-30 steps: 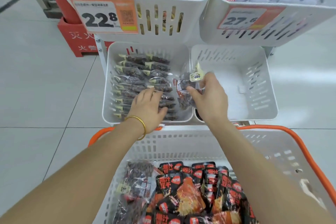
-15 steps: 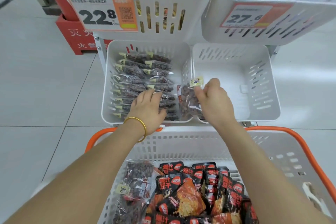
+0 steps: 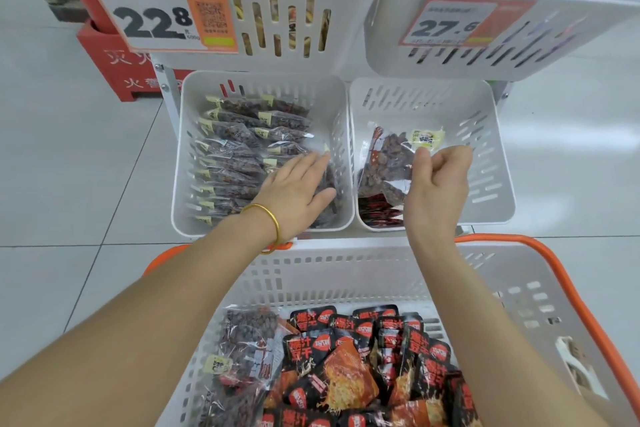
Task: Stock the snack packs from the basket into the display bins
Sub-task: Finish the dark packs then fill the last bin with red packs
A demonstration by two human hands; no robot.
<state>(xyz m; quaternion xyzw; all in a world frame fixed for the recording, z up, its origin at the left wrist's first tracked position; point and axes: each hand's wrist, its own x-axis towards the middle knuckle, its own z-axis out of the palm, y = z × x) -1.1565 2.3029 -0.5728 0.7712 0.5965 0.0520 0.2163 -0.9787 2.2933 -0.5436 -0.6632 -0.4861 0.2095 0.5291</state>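
Moved: since half a second ago the snack pack [image 3: 388,163] has gone from the wall between the two lower bins into the right bin [image 3: 485,121] — carried by the right hand [image 3: 438,187].
Snack pack: clear, dark brown pieces, tilted above red packs [image 3: 377,211] at the bin's near end.
Right hand: fingers curled, pinching the pack's upper edge.
Left hand [image 3: 294,194]: fingers straight, flat on the stacked packs [image 3: 235,149] in the left bin [image 3: 187,149] — gold bangle [image 3: 273,218] on the wrist.
Basket [image 3: 519,288]: nearest, holding red-and-black packs [image 3: 363,357].
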